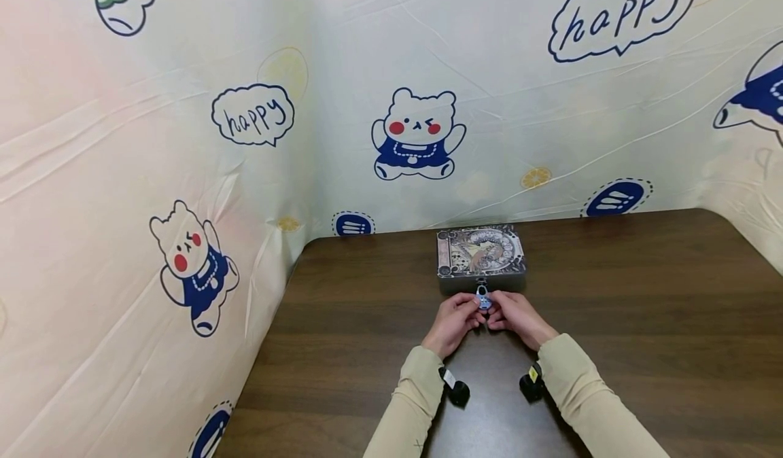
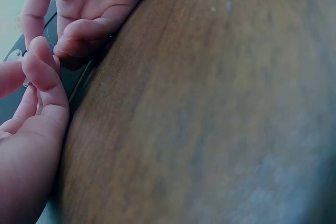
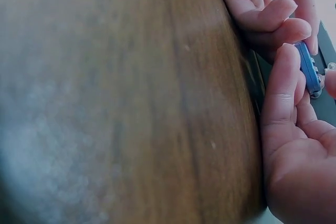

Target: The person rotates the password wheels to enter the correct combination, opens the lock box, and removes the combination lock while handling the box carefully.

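head view – left hand (image 1: 454, 321) and right hand (image 1: 517, 315) – fingers (image 3: 281, 95) curled inward – pinch blue padlock (image 1: 483, 301); box (image 1: 481, 254) just beyond

The dark brown, wood-grained surface (image 1: 342, 308) has rounded far corners; on it, near the far edge, lies a closed rectangular box (image 1: 481, 253) with a patterned lid and dark sides.

Left hand (image 2: 39, 116) and right hand (image 2: 97, 6) crowd around a blue sliver (image 2: 51, 48) near the brown tabletop (image 2: 199, 103).
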Tool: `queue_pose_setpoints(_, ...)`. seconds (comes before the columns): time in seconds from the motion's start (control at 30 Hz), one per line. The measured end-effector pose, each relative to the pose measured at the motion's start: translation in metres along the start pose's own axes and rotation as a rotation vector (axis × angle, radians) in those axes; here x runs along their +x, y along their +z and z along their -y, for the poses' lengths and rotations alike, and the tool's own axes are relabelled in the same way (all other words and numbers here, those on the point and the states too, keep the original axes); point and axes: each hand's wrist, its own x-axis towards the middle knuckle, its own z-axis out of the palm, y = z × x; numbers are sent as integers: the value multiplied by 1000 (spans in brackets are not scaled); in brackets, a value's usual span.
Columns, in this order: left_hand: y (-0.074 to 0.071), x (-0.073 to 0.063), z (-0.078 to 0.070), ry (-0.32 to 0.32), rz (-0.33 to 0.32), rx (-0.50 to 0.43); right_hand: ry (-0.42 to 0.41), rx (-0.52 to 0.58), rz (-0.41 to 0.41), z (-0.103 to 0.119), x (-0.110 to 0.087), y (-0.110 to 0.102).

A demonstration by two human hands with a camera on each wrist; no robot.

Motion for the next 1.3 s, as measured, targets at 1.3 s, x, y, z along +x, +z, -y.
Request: queue_pose_setpoints(1.3,-4,-2,2,76,87,16,-68,-96,16,-5,2,-2)
